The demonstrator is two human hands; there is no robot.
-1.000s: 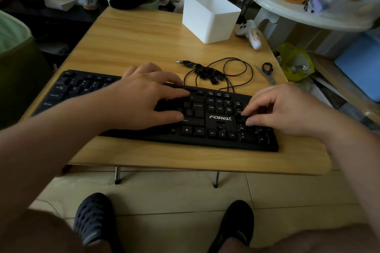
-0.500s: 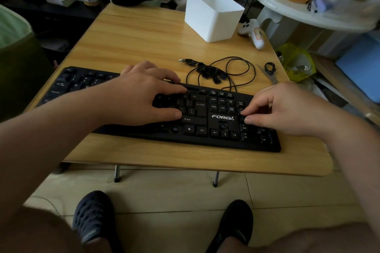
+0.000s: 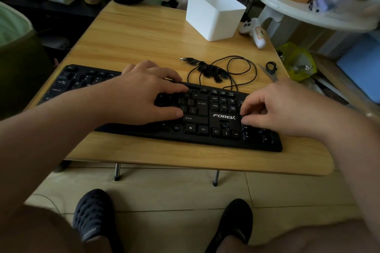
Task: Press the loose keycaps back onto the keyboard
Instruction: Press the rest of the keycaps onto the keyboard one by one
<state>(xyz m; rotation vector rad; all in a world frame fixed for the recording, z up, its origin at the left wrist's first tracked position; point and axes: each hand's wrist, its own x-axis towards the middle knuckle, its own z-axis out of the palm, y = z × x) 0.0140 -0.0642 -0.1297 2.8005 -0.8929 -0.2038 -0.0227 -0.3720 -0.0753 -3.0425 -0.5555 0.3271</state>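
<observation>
Two hands are on the keyboard [image 3: 207, 121], which lies along the near edge of the surface [image 3: 144, 39]. Left hand [image 3: 141, 96] rests flat over the keys left of the Enter block, fingers straight and released, steadying the board. Right hand [image 3: 287, 109] sits over the number pad at the keyboard's right end, fingers curled down as if pinching or pressing a keycap, though none can be seen under the fingertips, so I cannot tell what it grasps. Loose keycaps [image 3: 211, 72] sit in a pile just behind the keyboard, inside the loops of its cable [image 3: 244, 68]. This looks like the seating step on the number pad. Next move probably calls for a firm straight push, then a reach behind the keyboard for another cap
</observation>
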